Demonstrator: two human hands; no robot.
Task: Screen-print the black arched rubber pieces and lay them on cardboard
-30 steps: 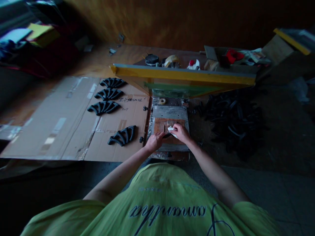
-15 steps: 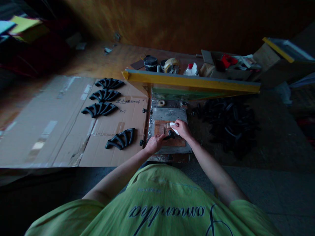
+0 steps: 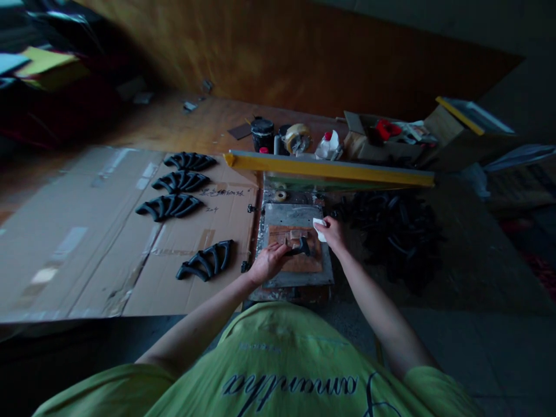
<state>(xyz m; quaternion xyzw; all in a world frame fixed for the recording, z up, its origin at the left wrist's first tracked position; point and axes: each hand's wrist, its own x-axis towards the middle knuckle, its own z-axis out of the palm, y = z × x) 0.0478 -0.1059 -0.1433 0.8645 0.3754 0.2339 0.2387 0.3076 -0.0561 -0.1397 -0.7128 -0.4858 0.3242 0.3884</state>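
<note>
My left hand [image 3: 268, 262] is closed on one end of a black T-shaped handle [image 3: 303, 247], whose wider head points right over a brown board [image 3: 282, 233]. That board lies on a grey metal plate [image 3: 286, 212]. Pinched in my right hand [image 3: 333, 232] is a folded white cloth or paper [image 3: 319, 229], held right of the board and apart from the handle. Left of my hands, rows of similar black handles [image 3: 207, 262] rest on a cardboard sheet [image 3: 108, 231]. Their exact kind cannot be made out.
A yellow-edged screen frame [image 3: 330, 168] stands raised behind the plate. To the right lies a dark heap of black parts [image 3: 395, 231]. Beyond the frame are a black tub [image 3: 262, 134], tape rolls [image 3: 297, 139], a bottle [image 3: 329, 146] and an open carton [image 3: 365, 139].
My right hand with the white cloth has moved right, away from the black handle. The handle shows more fully in my left hand. The head view has shifted slightly.
</note>
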